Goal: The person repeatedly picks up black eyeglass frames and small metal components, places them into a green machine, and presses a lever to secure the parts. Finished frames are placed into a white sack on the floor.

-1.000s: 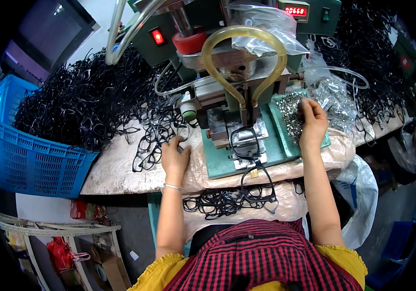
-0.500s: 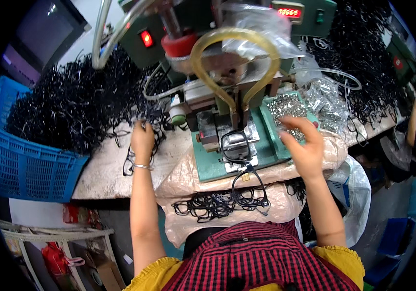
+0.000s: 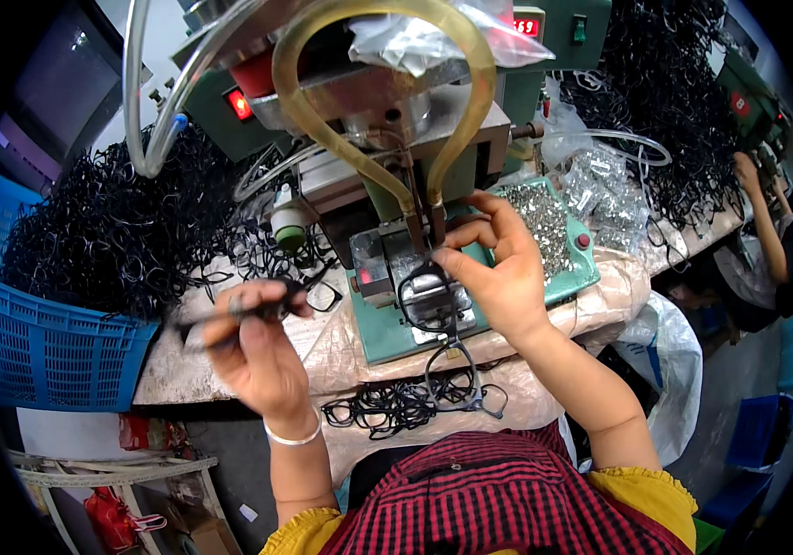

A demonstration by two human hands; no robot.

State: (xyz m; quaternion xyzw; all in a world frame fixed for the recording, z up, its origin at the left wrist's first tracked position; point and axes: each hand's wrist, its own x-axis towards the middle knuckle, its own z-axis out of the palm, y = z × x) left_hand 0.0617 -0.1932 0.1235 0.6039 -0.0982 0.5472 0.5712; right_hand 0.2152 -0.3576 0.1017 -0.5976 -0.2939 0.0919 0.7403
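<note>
From the head view, the left hand (image 3: 262,356) pinches a black glasses frame (image 3: 272,305) above the worktop (image 3: 174,370), seemingly ready for loading. The right hand (image 3: 498,277) pinches another frame (image 3: 429,296) onto the green press (image 3: 396,250), probably aligning it under the tool.

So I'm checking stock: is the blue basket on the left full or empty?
Full: the blue basket is heaped with black eyeglass frames piled above its rim and spilling onto the table.
</note>
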